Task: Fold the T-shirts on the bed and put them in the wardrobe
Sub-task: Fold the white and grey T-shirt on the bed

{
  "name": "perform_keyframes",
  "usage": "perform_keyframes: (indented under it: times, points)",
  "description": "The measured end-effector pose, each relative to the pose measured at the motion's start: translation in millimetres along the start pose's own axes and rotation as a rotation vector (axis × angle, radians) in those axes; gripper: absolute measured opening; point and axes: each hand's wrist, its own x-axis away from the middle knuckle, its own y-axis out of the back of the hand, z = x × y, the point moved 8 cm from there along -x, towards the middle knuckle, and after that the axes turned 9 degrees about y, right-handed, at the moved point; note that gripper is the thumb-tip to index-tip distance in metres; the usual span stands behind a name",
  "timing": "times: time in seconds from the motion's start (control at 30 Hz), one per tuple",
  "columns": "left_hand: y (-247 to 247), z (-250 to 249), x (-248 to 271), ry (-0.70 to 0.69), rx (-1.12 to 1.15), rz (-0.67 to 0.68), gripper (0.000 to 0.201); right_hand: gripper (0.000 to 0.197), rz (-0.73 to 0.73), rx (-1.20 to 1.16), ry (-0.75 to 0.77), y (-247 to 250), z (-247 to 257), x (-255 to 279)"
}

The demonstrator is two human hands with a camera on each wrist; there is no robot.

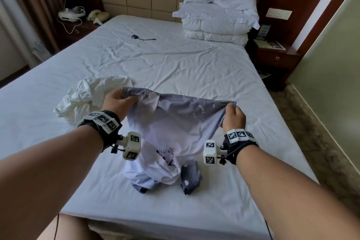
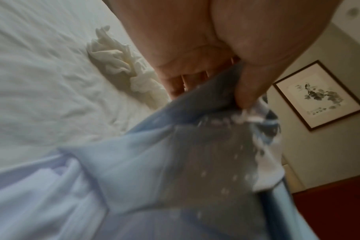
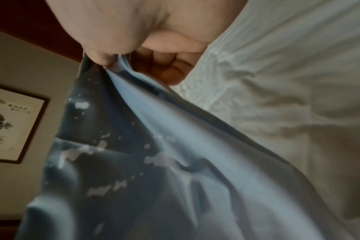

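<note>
Each hand is clamped on cloth. The left hand [image 1: 116, 100] pinches 1 upper corner of the grey-blue T-shirt [image 1: 175, 122] between thumb and curled fingers, and the right hand [image 1: 233, 116] pinches the other corner the same way; both wrist views show the thumb pressed onto a gathered edge. The held edge runs left to right between the 2 grips, fairly taut, so the shirt's long axis drops away from it, downward and back toward the person. Its lower part is bunched on the bed [image 1: 175, 60], below and nearer than the hands, with 1 dark spotted fold beside the heap. Which end is being held, hem or shoulders, is probably the hem, but the bunching hides it.

Neither hand is nearer the heap; they flank it evenly. My judgement: the shirt must be spread flat on the bed before any fold.

The crumpled white T-shirt [image 1: 87, 97] lies on the bed just left of the left hand. No wardrobe shows.
</note>
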Motion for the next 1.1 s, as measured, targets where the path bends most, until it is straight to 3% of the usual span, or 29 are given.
perform_keyframes:
  times: [0.1, 0.23, 0.37, 0.6, 0.73, 0.83, 0.93, 1.03, 1.1]
  points:
    - [-3.3, -10.4, -10.7, -0.046, -0.071, 0.019, 0.025, 0.043, -0.032, 0.037, 0.035, 14.0, 8.3, -16.8]
    - [-3.8, -17.6, -25.2, -0.079, -0.114, -0.071, 0.022, 0.035, -0.044, 0.006, 0.032, 20.1, 17.3, -39.4]
    - [-9.0, -19.9, -38.3, -0.080, -0.081, -0.098, 0.021, 0.025, -0.009, -0.050, 0.005, 7.5, 22.6, -57.7]
    - [-22.1, -5.4, -76.0, -0.001, 0.029, -0.066, 0.031, 0.036, 0.094, 0.057, 0.090, -47.8, 7.5, -122.4]
    - [-34.4, 29.0, -97.6, 0.103, 0.056, -0.027, 0.034, 0.030, 0.187, 0.106, 0.084, -83.3, 21.7, -105.2]
    - [-45.9, 57.5, -103.0, 0.180, -0.034, 0.008, 0.045, 0.049, 0.287, 0.277, 0.113, -100.5, -4.0, -88.7]
    - [-54.1, 86.6, -106.2, 0.299, -0.090, 0.014, 0.061, 0.027, 0.397, 0.390, 0.154, -110.7, -35.8, -58.3]
    - [-66.3, 102.1, -98.4, 0.326, -0.249, 0.107, 0.049, 0.027, 0.593, 0.558, 0.219, -126.8, -58.9, -20.3]
    - [-76.9, 105.2, -87.8, 0.291, -0.363, 0.223, 0.030, 0.030, 0.755, 0.574, 0.217, -135.2, -62.3, 4.0]
